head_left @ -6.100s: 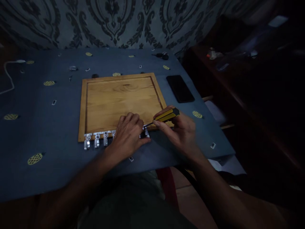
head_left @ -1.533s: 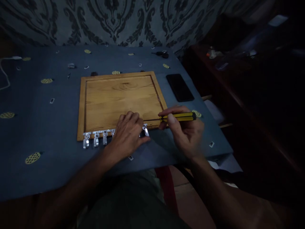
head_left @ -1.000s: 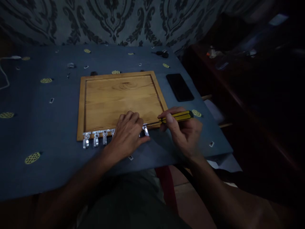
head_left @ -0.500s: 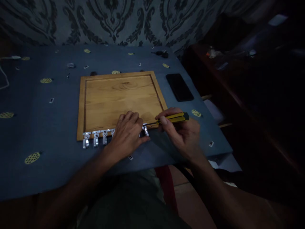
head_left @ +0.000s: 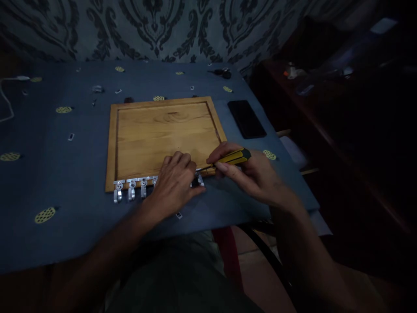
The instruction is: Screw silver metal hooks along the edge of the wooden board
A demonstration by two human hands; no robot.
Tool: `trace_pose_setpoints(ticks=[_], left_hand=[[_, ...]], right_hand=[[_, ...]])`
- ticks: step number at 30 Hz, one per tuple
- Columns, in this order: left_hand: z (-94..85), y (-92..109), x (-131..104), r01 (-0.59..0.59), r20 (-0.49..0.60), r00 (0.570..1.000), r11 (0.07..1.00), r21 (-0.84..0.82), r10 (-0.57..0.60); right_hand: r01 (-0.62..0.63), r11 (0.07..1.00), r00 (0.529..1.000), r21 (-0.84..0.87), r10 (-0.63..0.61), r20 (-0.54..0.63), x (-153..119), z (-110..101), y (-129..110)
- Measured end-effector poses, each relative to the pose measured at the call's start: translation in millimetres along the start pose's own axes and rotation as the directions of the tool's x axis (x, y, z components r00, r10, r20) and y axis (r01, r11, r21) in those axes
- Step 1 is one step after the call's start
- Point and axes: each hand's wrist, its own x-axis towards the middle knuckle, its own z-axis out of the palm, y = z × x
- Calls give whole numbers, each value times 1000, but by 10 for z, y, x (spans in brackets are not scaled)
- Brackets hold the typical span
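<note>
A framed wooden board [head_left: 163, 130] lies on the table. Along its near edge runs a metal rail of silver hooks [head_left: 131, 189], with the hooks hanging out over the cloth. My left hand [head_left: 174, 180] is curled over the rail's right part, thumb below and fingers bent on the board's edge, hiding the hooks beneath. In my right hand [head_left: 257, 176] is a yellow and black screwdriver [head_left: 233, 157], held between thumb and fingers. Its shaft slants down to the left, and the tip meets the rail beside my left fingers. The screw head there is too small to make out.
A black phone [head_left: 246, 119] lies right of the board. Behind it is a small dark object [head_left: 223, 73]. Left of the board's far corner are a small shiny piece [head_left: 97, 89] and a tiny metal bit [head_left: 94, 103]. A white cable [head_left: 8, 102] lies far left.
My right hand has rolled round the screwdriver, its wrist and forearm swinging out to the right. The handle has shifted slightly left and up. My left hand stays in place.
</note>
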Motion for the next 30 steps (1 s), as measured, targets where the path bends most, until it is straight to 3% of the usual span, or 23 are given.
trace_pose_setpoints(ticks=[5, 9, 12, 15, 17, 24, 30], left_hand=[[17, -6, 1, -12, -33, 999, 1000, -4, 12], [2, 0, 8, -5, -15, 1000, 1000, 5, 5], [-21, 9, 12, 12, 15, 1000, 1000, -7, -12], [-36, 18, 13, 22, 34, 999, 1000, -12, -21], [-38, 20, 10, 23, 38, 999, 1000, -8, -23], [-38, 15, 9, 7, 21, 1000, 1000, -10, -7], [-38, 17, 17, 23, 33, 999, 1000, -13, -22]], right_hand=[[-22, 999, 999, 25, 20, 46, 52, -56, -15], [-4, 1000, 1000, 9, 4, -15, 21, 9, -18], [33, 999, 978, 31, -26, -208, -54, 104, -6], [60, 997, 883, 52, -29, -468, -137, 165, 13], [52, 998, 839, 37, -24, -543, -173, 175, 22], [-36, 999, 872, 8, 35, -488, -187, 210, 32], [-30, 999, 893, -38, 10, -450, -182, 253, 55]])
